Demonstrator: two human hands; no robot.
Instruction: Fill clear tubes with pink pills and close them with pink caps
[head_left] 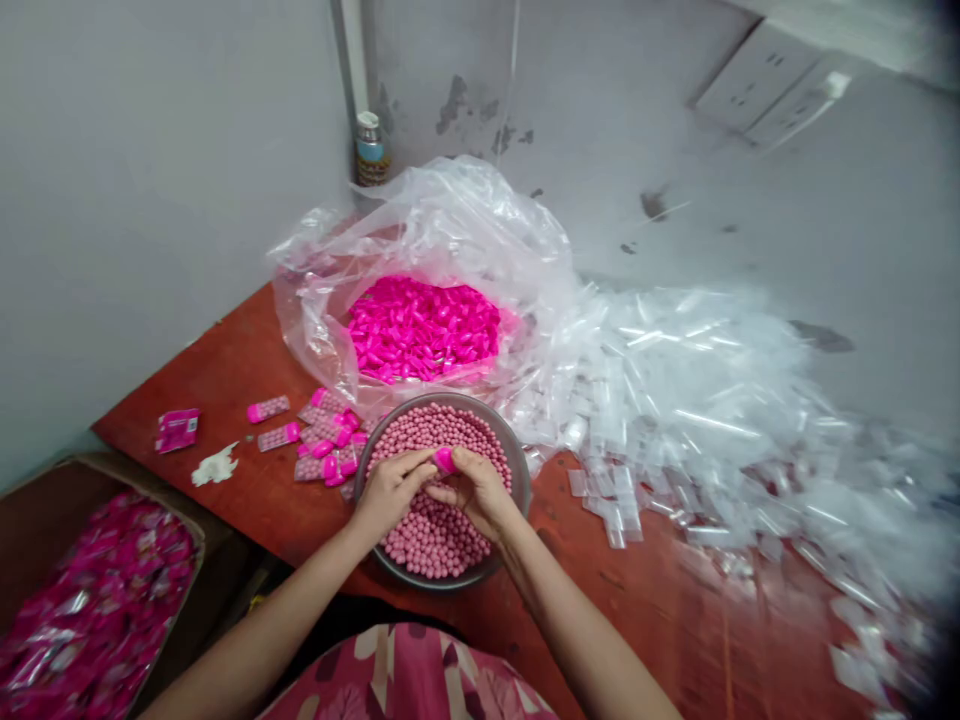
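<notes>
Both my hands meet over a dark round bowl (pixel 523 500) filled with small pink beads (pixel 439 555). A bright pink cap (pixel 445 460) shows between my fingertips. My right hand (pixel 480 492) pinches the cap with its thumb on it. My left hand (pixel 394 492) is closed beside it, fingertips close together; whatever it grips is hidden behind the fingers. Left of the bowl lie several small clear bottles (pixel 278 436) with pink caps and pink beads inside. Behind the bowl, many loose pink caps (pixel 424 330) fill an open clear plastic bag (pixel 472 215).
Clear empty plastic tubes (pixel 697 400) spread in a large heap across the right of the red-brown table (pixel 600 620). A pink packet (pixel 178 430) and white scrap (pixel 215 466) lie left. A box of pink packets (pixel 97 600) stands lower left. A can (pixel 370 150) stands by the wall.
</notes>
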